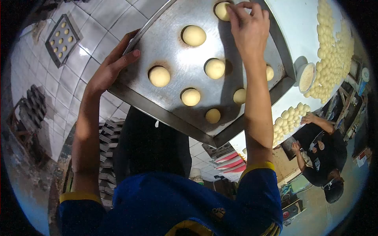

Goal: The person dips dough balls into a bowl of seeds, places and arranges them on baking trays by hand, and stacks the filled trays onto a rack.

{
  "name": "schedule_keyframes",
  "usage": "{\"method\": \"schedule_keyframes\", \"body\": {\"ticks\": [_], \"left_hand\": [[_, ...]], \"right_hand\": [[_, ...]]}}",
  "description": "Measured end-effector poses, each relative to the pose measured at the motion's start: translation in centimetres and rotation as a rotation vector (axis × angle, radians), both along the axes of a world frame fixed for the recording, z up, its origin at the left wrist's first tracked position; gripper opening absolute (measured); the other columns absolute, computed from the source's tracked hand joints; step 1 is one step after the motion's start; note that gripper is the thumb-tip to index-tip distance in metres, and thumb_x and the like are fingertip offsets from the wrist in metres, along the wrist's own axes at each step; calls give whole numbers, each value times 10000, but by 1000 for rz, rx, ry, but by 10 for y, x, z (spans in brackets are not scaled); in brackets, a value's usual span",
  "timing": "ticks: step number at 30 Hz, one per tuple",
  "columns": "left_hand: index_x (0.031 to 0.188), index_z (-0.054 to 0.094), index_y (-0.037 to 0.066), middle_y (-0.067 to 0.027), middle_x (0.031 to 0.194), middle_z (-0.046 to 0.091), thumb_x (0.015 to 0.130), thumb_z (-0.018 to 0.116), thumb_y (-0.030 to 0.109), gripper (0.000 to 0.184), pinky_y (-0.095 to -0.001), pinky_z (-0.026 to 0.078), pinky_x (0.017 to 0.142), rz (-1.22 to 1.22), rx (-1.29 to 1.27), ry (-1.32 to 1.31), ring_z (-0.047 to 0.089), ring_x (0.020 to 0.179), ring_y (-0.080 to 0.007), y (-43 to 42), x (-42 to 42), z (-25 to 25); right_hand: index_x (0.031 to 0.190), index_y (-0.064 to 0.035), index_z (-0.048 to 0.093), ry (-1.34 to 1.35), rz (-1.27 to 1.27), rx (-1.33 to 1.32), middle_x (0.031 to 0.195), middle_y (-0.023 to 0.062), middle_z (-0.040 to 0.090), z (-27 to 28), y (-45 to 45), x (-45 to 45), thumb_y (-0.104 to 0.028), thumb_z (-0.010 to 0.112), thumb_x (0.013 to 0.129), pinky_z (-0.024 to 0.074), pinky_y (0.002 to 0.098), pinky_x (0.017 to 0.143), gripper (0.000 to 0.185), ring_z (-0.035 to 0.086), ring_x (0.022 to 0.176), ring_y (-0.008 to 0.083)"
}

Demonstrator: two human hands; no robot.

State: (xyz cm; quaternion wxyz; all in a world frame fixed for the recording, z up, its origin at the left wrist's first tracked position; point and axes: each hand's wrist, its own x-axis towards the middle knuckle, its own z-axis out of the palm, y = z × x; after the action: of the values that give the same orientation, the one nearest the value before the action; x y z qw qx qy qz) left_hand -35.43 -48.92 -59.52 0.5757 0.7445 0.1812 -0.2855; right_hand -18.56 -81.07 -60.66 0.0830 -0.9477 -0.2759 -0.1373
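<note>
Head view: rectangular grey metal tray (pixel 169 51), left hand (pixel 112 67) clasping its left edge; eight round pale-yellow dough balls (pixel 194 35) visibly in place, farthest one pinched by right hand (pixel 251 29); many similar pieces (pixel 325 51) apparently outstanding, right of tray.

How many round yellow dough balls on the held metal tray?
8: one dough ball at the right hand, six left of the forearm, one to its right; it may hide more.
</note>
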Motion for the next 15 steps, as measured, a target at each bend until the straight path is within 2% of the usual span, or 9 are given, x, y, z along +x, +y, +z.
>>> {"method": "schedule_keyframes", "body": {"ticks": [3, 4, 7, 9, 10, 11, 12, 13, 15], "left_hand": [[1630, 335, 178, -256, 1596, 408, 875, 613, 716, 968, -591, 307, 1224, 8, -1, -23, 411, 1458, -471, 1, 1, -1], [1628, 338, 180, -258, 1587, 420, 878, 613, 710, 958, -595, 311, 1222, 8, -22, -24, 423, 1448, -473, 1, 1, -2], [1626, 341, 181, -258, 1577, 435, 889, 612, 691, 936, -592, 320, 1218, 8, -40, -31, 434, 1443, -465, 1, 1, -6], [1624, 343, 182, -257, 1572, 441, 892, 614, 682, 927, -590, 323, 1217, 9, -33, -25, 441, 1439, -459, 0, 3, -4], [1623, 345, 182, -257, 1566, 448, 895, 616, 672, 918, -587, 325, 1217, 6, -25, -19, 448, 1436, -452, 0, 3, -2], [1623, 345, 182, -257, 1566, 448, 895, 616, 672, 918, -587, 325, 1217, 4, -24, -19, 448, 1436, -452, 0, 2, -1], [1622, 345, 181, -254, 1561, 455, 897, 622, 662, 913, -581, 329, 1216, -1, -20, -15, 454, 1433, -447, -1, 2, 0], [1622, 344, 181, -251, 1556, 462, 898, 628, 651, 909, -575, 333, 1216, -6, -16, -12, 461, 1429, -442, -2, 4, 1], [1622, 342, 180, -249, 1551, 468, 900, 632, 637, 903, -571, 334, 1216, -8, -25, -27, 462, 1427, -442, -2, 5, 0]], "right_hand": [[1269, -188, 751, 8, 67, 15, 1225, 70, 653, -10, -12, -22, -298, 739, 940, 471, 384, 870, 347, 550, 958, 292], [1377, -193, 681, 92, 89, 11, 1309, 76, 623, -8, -18, -28, -291, 711, 961, 462, 403, 913, 428, 551, 1048, 296], [1356, -165, 669, 98, 106, 21, 1332, 95, 597, 10, -58, -19, -334, 718, 961, 456, 412, 951, 433, 540, 1144, 289], [1380, -113, 648, 183, -319, 529, 1306, 107, 624, 15, -112, -4, -295, 696, 993, 474, 371, 908, 430, 571, 1084, 237], [1327, -98, 689, 28, -479, 367, 1234, 90, 709, 40, -135, 6, -189, 685, 1005, 523, 318, 810, 334, 669, 973, 198], [1300, -103, 711, -103, -561, 395, 1146, 106, 767, 43, -177, 16, -249, 699, 997, 535, 323, 848, 337, 702, 1013, 220], [1238, -89, 750, -90, -790, 317, 1146, 118, 779, 46, -221, 19, -400, 696, 979, 546, 380, 884, 408, 727, 1055, 281], [1204, -96, 771, -22, -930, 91, 1155, 129, 775, 43, -275, 21, -535, 673, 947, 544, 424, 928, 519, 728, 1075, 332], [1175, -160, 793, 202, -1024, -180, 1130, 129, 776, 27, -360, 22, -548, 681, 909, 551, 450, 936, 484, 731, 1067, 353]]}}
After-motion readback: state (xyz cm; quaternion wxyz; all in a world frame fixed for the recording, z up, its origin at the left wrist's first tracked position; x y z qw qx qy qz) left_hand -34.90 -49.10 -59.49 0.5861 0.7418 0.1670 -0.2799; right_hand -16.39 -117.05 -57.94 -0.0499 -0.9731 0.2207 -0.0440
